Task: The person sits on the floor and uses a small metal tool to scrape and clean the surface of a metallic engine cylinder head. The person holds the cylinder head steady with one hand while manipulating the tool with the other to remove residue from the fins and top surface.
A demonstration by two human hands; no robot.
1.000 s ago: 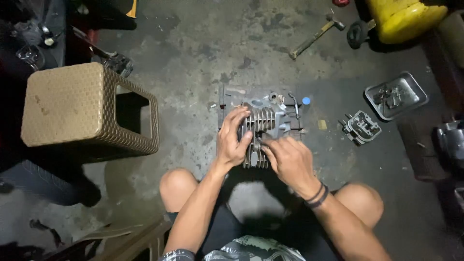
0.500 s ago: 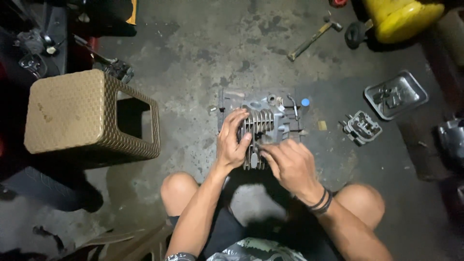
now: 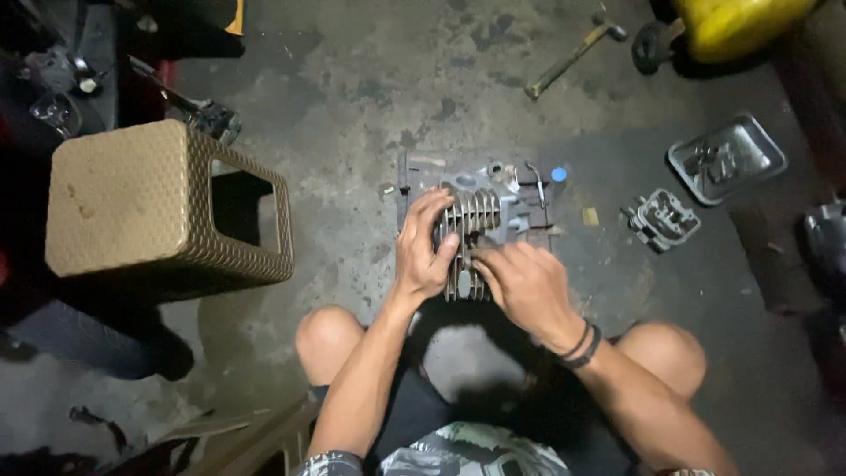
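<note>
A grey finned metal engine cylinder head (image 3: 480,216) rests on the concrete floor in front of my knees. My left hand (image 3: 423,251) grips its left side, fingers curled over the fins. My right hand (image 3: 520,282) presses against its lower right side with fingers bent; whether a small part is pinched in them is hidden. Small loose parts, a thin bent metal piece (image 3: 536,176) and a blue cap (image 3: 558,174) lie just behind the cylinder head.
A tan woven plastic stool (image 3: 150,207) stands at the left. A metal tray (image 3: 727,159) with small parts and another engine part (image 3: 663,219) lie at the right. A hammer (image 3: 573,55) and a yellow container (image 3: 731,25) are at the back.
The view has shifted slightly. My hands stay on the cylinder head, with my right hand working a little lower on its right side.
</note>
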